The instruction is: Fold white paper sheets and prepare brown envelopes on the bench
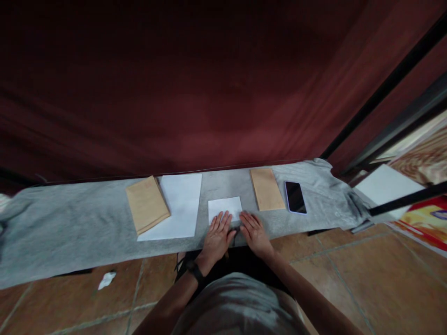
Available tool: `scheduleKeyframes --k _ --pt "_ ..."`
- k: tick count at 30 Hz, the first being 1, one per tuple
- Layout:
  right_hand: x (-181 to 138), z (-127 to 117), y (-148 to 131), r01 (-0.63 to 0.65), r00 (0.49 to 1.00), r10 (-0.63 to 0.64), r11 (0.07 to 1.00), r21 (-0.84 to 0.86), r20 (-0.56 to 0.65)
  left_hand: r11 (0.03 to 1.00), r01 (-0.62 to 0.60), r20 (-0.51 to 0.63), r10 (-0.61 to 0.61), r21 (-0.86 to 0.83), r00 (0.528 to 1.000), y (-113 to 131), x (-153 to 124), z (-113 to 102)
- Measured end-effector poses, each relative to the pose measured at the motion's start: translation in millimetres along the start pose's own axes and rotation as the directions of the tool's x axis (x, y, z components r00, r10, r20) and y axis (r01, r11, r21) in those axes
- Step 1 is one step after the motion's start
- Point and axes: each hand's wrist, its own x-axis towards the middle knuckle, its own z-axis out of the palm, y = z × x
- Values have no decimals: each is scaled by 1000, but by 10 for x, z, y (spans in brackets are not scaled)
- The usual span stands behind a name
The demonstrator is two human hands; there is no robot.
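The small white sheet (224,204) is laid on the grey surface (87,223), between a larger white sheet (185,200) and a flat tan item (267,189). Its near edge is overlapped by the left hand (216,238), fingers extended; the right hand (257,235) is similarly flattened at its near right corner.

L hand (217,238), R hand (257,235) flat

Mottled grey shirt (240,302), black bottoms (239,263), dark left wristband (195,272)
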Motion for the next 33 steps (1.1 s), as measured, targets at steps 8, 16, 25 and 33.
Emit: scheduleKeyframes --k 8,16,25,33 --pt "336 222 -168 55 994 -49 997 -63 98 1000 -11 54 10 18 999 8 -50 41" --pt "481 120 161 -14 997 21 995 -96 72 999 -36 45 34 37 998 28 -38 -64" --pt "428 123 89 -70 994 79 991 -118 74 998 -47 37 45 34 998 21 -40 -72" --pt "-86 4 -8 20 992 -5 993 -119 123 1000 7 21 -8 27 1000 114 46 -59"
